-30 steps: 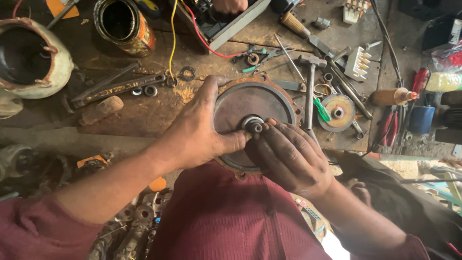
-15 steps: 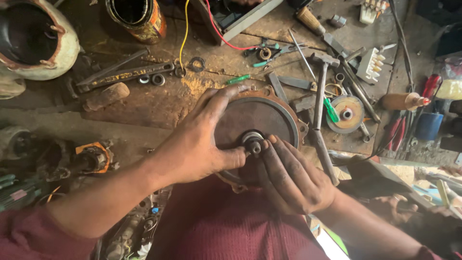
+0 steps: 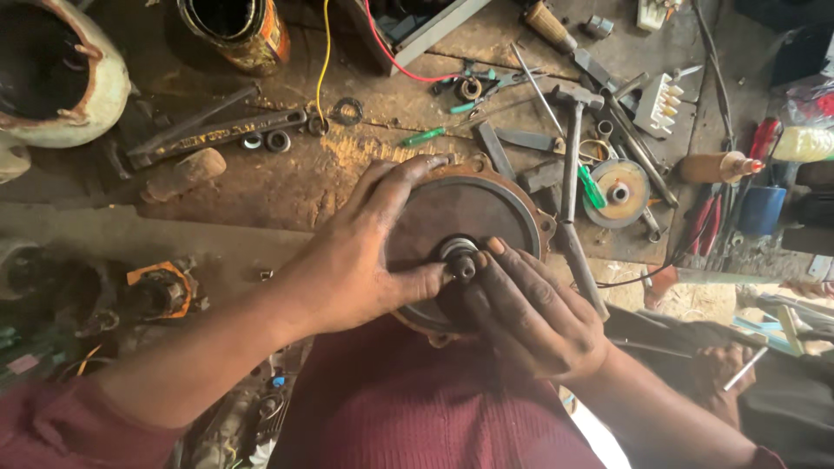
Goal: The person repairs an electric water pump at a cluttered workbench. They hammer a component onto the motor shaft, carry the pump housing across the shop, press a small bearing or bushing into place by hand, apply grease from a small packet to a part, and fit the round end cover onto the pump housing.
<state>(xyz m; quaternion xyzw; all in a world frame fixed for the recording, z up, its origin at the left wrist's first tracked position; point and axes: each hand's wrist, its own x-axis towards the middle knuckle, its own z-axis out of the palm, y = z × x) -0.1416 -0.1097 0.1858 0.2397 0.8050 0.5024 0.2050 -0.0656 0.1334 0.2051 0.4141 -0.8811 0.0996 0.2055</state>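
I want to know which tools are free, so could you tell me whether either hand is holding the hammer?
No: the hammer lies on the bench beside the round motor cover, which the left hand and right hand grip.

At the top of my bench stands a rusty round can (image 3: 234, 30), its orange-and-yellow label (image 3: 274, 36) wrapped around the side. Far right, at the bench edge, lies a pale yellow-green bottle (image 3: 804, 144), with a crinkled clear plastic packet (image 3: 812, 91) showing red just above it. Below the bottle stands a small blue cylindrical container (image 3: 762, 209). I see no signs or screens.
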